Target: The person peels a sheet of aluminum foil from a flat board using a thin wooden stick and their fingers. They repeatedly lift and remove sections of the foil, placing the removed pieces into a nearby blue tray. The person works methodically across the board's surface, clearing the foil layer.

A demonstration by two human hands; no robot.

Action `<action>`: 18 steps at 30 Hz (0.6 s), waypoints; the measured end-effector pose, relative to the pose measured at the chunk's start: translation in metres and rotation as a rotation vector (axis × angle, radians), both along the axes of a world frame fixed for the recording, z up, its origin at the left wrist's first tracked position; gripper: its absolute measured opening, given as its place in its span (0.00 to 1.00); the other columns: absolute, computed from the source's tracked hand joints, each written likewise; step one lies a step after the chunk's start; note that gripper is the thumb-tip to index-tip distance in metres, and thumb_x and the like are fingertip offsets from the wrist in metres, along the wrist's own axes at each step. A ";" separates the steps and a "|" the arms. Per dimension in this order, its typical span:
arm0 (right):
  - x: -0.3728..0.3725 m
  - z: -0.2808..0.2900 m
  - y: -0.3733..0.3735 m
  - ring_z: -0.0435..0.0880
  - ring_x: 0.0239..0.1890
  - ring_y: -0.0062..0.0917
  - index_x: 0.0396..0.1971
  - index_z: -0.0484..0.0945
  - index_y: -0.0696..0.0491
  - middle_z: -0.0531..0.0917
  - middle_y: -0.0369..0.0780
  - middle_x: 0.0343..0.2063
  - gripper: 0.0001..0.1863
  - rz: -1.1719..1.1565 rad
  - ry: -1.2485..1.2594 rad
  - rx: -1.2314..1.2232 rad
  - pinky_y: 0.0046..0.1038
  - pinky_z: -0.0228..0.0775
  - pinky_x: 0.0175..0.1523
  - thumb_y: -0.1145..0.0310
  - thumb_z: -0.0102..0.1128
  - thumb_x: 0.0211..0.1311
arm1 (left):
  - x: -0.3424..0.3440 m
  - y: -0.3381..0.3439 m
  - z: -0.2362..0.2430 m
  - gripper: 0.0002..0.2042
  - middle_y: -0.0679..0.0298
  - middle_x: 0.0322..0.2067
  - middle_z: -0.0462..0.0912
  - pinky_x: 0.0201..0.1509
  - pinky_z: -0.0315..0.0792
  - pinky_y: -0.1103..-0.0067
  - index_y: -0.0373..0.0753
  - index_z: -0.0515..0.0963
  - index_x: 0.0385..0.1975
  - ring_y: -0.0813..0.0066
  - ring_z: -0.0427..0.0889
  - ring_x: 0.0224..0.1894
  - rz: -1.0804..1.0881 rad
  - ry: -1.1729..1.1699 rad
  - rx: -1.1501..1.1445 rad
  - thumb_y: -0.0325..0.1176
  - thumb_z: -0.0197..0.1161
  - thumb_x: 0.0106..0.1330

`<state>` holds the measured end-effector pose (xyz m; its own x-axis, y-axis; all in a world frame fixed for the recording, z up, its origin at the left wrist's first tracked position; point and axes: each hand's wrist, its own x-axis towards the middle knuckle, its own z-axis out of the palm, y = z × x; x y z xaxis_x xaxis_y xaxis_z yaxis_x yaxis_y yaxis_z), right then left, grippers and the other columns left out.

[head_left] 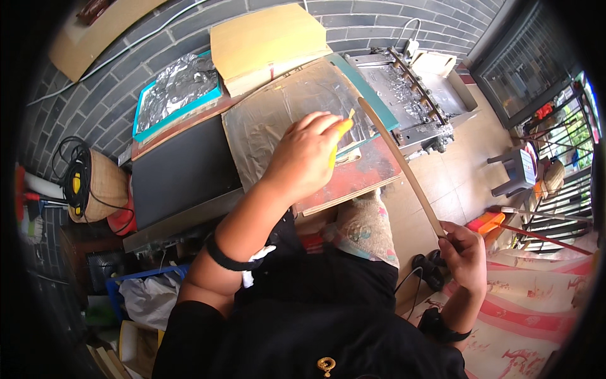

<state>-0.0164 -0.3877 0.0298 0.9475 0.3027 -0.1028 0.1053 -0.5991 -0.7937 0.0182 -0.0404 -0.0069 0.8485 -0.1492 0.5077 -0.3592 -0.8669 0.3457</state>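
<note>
My left hand (306, 155) is closed on a yellow object (341, 131), perhaps a tool, over a worn, wrinkled translucent sheet (255, 123) on the work surface. My right hand (463, 249) grips the lower end of a long, thin wooden strip (404, 168), which slants up leftward to just right of the yellow object. Under the sheet's right side are a teal board (379, 110) and a stained reddish board (372, 174). A dark grey panel (173, 174) lies left of the sheet.
Behind are tan boards (265, 38), a foil-filled teal tray (142, 129) and a metal rig (410, 88). At left stand a basket with cables (98, 189) and a blue crate (113, 290). At right are a stool (511, 170), an orange dustpan (483, 221) and a patterned cloth (524, 297).
</note>
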 end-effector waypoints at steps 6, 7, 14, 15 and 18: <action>-0.003 0.005 -0.011 0.71 0.19 0.20 0.40 0.79 0.64 0.75 0.39 0.15 0.14 -0.014 -0.023 -0.002 0.23 0.66 0.29 0.80 0.59 0.51 | 0.026 -0.016 -0.013 0.20 0.54 0.59 0.71 0.70 0.57 0.65 0.38 0.76 0.53 0.54 0.61 0.67 -0.005 0.095 0.157 0.25 0.52 0.59; -0.002 0.005 -0.013 0.71 0.19 0.20 0.40 0.79 0.64 0.75 0.40 0.15 0.14 0.009 -0.031 -0.005 0.23 0.66 0.29 0.80 0.59 0.51 | 0.025 -0.018 -0.014 0.20 0.54 0.59 0.71 0.70 0.56 0.65 0.37 0.76 0.54 0.53 0.60 0.67 0.005 0.111 0.149 0.24 0.52 0.59; 0.000 0.008 -0.017 0.72 0.19 0.22 0.41 0.79 0.63 0.74 0.42 0.16 0.15 0.064 -0.014 -0.036 0.25 0.67 0.29 0.82 0.59 0.51 | 0.027 -0.027 -0.019 0.23 0.51 0.59 0.70 0.72 0.54 0.65 0.33 0.71 0.57 0.48 0.57 0.69 0.078 0.134 0.065 0.21 0.52 0.58; 0.000 0.006 -0.018 0.72 0.19 0.23 0.41 0.79 0.63 0.74 0.42 0.17 0.15 0.071 -0.019 -0.046 0.25 0.66 0.29 0.82 0.59 0.50 | 0.026 -0.029 -0.018 0.23 0.51 0.59 0.70 0.72 0.54 0.65 0.32 0.70 0.57 0.47 0.57 0.69 0.094 0.138 0.040 0.20 0.52 0.58; -0.002 0.004 -0.014 0.74 0.18 0.29 0.42 0.79 0.62 0.75 0.44 0.18 0.16 0.118 -0.057 -0.060 0.27 0.66 0.28 0.82 0.61 0.50 | 0.026 -0.028 -0.012 0.23 0.49 0.59 0.70 0.71 0.54 0.65 0.30 0.68 0.58 0.47 0.57 0.68 0.139 0.115 -0.036 0.20 0.52 0.59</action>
